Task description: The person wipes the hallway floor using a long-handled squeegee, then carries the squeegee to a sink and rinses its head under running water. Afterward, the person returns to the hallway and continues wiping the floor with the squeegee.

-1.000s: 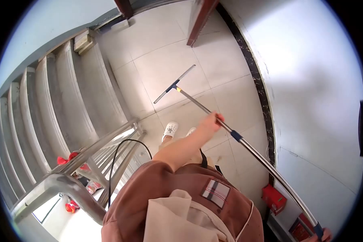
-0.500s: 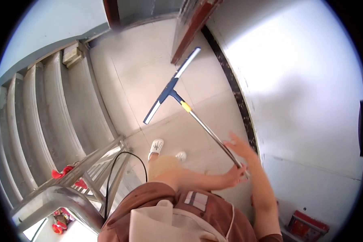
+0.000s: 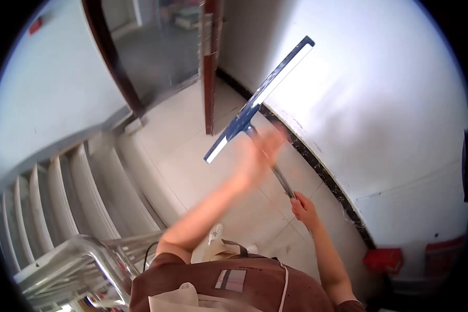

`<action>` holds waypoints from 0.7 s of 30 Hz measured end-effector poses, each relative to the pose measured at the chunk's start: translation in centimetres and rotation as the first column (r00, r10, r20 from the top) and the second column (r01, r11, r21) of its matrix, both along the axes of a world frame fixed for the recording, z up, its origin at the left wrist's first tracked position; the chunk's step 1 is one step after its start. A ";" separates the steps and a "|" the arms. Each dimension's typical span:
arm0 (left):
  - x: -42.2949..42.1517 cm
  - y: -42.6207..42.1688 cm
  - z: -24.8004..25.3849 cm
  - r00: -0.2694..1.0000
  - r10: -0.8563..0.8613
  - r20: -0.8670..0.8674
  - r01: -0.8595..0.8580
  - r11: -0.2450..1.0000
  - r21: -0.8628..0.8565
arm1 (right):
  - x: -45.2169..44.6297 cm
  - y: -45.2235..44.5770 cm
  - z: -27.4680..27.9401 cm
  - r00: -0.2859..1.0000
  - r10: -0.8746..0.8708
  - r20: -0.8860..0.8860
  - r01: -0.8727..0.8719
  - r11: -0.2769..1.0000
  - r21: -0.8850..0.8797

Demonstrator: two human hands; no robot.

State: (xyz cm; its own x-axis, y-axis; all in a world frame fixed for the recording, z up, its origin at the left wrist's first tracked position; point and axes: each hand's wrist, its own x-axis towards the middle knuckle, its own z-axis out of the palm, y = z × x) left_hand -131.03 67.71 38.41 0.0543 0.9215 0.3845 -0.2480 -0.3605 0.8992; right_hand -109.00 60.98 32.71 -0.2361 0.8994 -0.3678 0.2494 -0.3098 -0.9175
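Note:
A squeegee with a long blue head (image 3: 260,96) and a metal pole (image 3: 283,182) is raised in front of me, its head slanting up to the right. My right hand (image 3: 303,209) is closed around the lower part of the pole. Just below the head, my left hand (image 3: 260,153) is at the neck of the squeegee, overlapping it. Motion smears its fingers, so I cannot make out whether they grip. The yellow collar is hidden behind this hand.
Stairs (image 3: 80,192) with a metal handrail (image 3: 83,249) lie to my left. Ahead stands an open brown door (image 3: 209,67) by a doorway. A white wall (image 3: 369,119) with a dark skirting runs along the right, near a red box (image 3: 383,260).
The squeegee has come up closer to me and to the right. My left hand has moved from the pole's end to near the head, while my right hand has closed on the pole.

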 end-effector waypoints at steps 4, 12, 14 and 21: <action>-2.2 10.0 11.3 0.838 0.473 -0.271 -0.356 0.852 0.385 | 3.1 -4.1 -0.4 0.999 -0.033 0.006 0.033 0.995 0.095; 8.3 9.1 17.6 0.879 -0.275 -0.390 0.345 0.931 0.120 | 7.0 -7.5 -1.9 0.989 -0.150 0.013 0.144 0.971 0.190; 9.5 8.4 17.2 0.862 -0.279 -0.424 0.341 0.937 0.077 | 7.5 -8.2 -1.4 0.987 -0.154 -0.050 0.160 0.969 0.188; 11.1 8.0 12.5 0.815 -0.426 -0.392 0.412 0.903 -0.125 | 9.7 -8.3 -1.9 0.953 -0.238 -0.186 0.276 0.936 0.219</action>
